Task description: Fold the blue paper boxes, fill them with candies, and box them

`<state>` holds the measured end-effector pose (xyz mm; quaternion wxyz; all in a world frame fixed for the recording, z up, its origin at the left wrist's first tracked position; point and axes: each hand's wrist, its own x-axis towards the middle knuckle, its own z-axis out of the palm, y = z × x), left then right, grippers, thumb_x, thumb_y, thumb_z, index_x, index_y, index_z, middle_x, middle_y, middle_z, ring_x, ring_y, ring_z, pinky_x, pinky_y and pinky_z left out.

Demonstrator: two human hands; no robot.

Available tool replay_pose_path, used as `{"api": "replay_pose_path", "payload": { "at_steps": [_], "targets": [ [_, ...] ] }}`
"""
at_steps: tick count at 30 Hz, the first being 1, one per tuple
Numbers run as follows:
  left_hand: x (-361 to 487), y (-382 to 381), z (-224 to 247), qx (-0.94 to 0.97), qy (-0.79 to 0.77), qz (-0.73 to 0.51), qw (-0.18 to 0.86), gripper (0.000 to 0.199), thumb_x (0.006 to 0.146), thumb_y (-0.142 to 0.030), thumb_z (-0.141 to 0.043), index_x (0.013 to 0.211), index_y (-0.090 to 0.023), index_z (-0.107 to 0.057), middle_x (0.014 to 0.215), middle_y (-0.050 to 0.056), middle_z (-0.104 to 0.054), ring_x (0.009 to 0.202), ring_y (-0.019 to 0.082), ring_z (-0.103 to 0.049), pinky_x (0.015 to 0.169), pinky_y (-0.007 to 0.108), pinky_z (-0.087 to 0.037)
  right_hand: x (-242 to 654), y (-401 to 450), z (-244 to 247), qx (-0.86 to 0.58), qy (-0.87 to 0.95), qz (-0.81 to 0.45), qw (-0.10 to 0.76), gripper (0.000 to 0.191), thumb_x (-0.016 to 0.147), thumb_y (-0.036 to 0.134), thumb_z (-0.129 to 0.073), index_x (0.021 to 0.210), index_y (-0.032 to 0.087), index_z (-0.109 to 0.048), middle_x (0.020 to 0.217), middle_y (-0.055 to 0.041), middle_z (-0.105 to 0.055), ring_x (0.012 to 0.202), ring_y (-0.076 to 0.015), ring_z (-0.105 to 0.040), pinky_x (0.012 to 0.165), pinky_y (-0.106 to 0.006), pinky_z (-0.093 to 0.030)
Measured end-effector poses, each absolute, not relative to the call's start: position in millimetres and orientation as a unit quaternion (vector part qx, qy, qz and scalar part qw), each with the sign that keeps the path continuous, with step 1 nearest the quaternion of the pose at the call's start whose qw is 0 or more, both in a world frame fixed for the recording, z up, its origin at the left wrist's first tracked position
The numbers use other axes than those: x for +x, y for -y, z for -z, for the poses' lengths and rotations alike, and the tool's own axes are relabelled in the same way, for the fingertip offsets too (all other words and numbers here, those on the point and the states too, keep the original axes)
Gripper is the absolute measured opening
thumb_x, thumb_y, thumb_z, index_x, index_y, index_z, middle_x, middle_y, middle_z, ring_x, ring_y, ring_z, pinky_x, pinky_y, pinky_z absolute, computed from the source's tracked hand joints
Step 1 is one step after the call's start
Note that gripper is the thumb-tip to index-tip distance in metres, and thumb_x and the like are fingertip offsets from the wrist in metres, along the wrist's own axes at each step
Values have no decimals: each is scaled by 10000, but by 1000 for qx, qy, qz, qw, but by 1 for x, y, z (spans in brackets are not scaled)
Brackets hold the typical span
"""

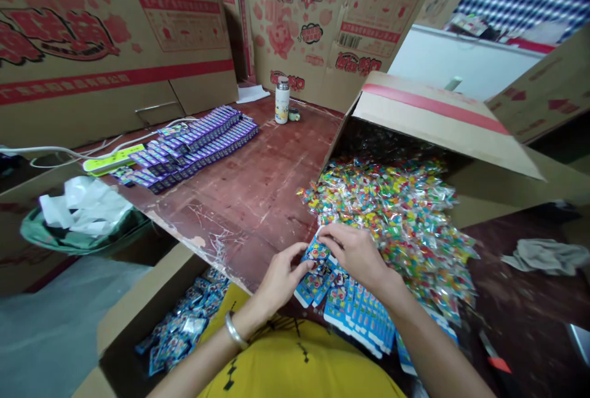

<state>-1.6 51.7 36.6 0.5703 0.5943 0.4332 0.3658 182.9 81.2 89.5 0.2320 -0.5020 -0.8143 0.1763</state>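
Note:
My left hand (282, 275) pinches the lower left side of a small blue printed packet (316, 252) at the table's near edge. The fingers of my right hand (353, 250) are closed at the packet's top edge. Under and beside my hands lie more flat blue packets (357, 312), fanned out in overlapping rows. Just beyond my right hand spreads a large heap of small clear bags of colourful candy (401, 207), spilling from a tipped cardboard box (428, 106).
Purple boxes (198, 143) stand in rows at the back left beside a yellow-green power strip (113, 159). A bottle (282, 101) stands at the back. An open carton (133, 300) of blue packets is at lower left. A red-and-black cutter (498, 363) lies at right.

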Motion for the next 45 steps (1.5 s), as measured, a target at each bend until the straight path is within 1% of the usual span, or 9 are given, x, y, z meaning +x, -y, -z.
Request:
{"api": "replay_pose_path", "payload": {
  "at_steps": [7, 10, 16, 19, 22, 26, 34, 40, 45],
  "targets": [
    [1, -47, -45, 496, -420, -442, 618, 645, 807, -252, -638, 1390, -257, -362, 1037, 47, -626, 869, 186, -624, 768, 296, -515, 182, -66, -86, -563, 695, -220, 388, 145, 895, 322, -564, 979, 244, -654, 911, -28, -691, 675, -164, -629, 588, -261, -470],
    [1, -45, -50, 501, -404, -453, 617, 555, 806, -255, -636, 1324, -239, -439, 1051, 50, -618, 918, 190, -603, 779, 276, -502, 177, -57, -68, -539, 672, -279, 424, 213, 833, 324, -645, 1030, 243, -656, 1048, -59, -662, 832, -204, -640, 647, -281, -513],
    [5, -43, -41, 511, -400, -435, 624, 316, 814, -266, -629, 1109, -192, -543, 967, 27, -605, 849, 160, -581, 740, 247, -474, 163, -48, -39, -521, 598, -386, 471, 83, 867, 280, -607, 835, 207, -630, 895, -43, -653, 800, -190, -642, 733, -308, -514],
    [7, -43, -37, 481, -394, -453, 639, 303, 794, -258, -658, 1057, -186, -526, 955, 21, -588, 840, 145, -574, 718, 227, -469, 160, -50, -41, -491, 561, -428, 512, 73, 856, 260, -623, 814, 207, -595, 997, -54, -643, 907, -203, -637, 802, -322, -505],
    [8, -43, -36, 428, -390, -481, 659, 403, 750, -231, -700, 1077, -220, -465, 937, -6, -565, 786, 119, -579, 674, 210, -475, 158, -53, -46, -480, 518, -460, 539, 146, 835, 254, -656, 928, 227, -546, 913, -30, -658, 866, -191, -640, 795, -322, -504],
    [6, -43, -38, 427, -393, -478, 659, 440, 730, -202, -711, 1075, -231, -440, 928, -24, -527, 742, 95, -567, 620, 185, -477, 161, -59, -50, -458, 539, -502, 498, 150, 817, 293, -678, 795, 201, -562, 822, -16, -633, 787, -167, -610, 733, -284, -485],
    [-7, -45, -44, 537, -422, -442, 582, 459, 779, -135, -644, 1195, -235, -480, 1022, 30, -571, 944, 168, -592, 787, 263, -519, 174, -75, -52, -492, 532, -559, 401, 192, 771, 337, -721, 741, 173, -625, 730, -12, -640, 675, -151, -583, 629, -261, -456],
    [-7, -43, -40, 548, -409, -420, 597, 458, 809, -154, -608, 1250, -236, -518, 1094, 45, -615, 971, 187, -594, 827, 284, -507, 167, -69, -57, -481, 612, -478, 407, 197, 853, 326, -627, 714, 185, -623, 775, -29, -641, 731, -169, -583, 693, -296, -458],
    [-31, -48, -44, 588, -430, -359, 584, 310, 829, -193, -575, 1140, -192, -571, 1080, 56, -658, 966, 194, -617, 861, 288, -481, 182, -70, -54, -467, 668, -457, 356, 220, 919, 362, -502, 912, 201, -652, 917, -54, -656, 837, -191, -607, 744, -316, -478]
  ]
}}
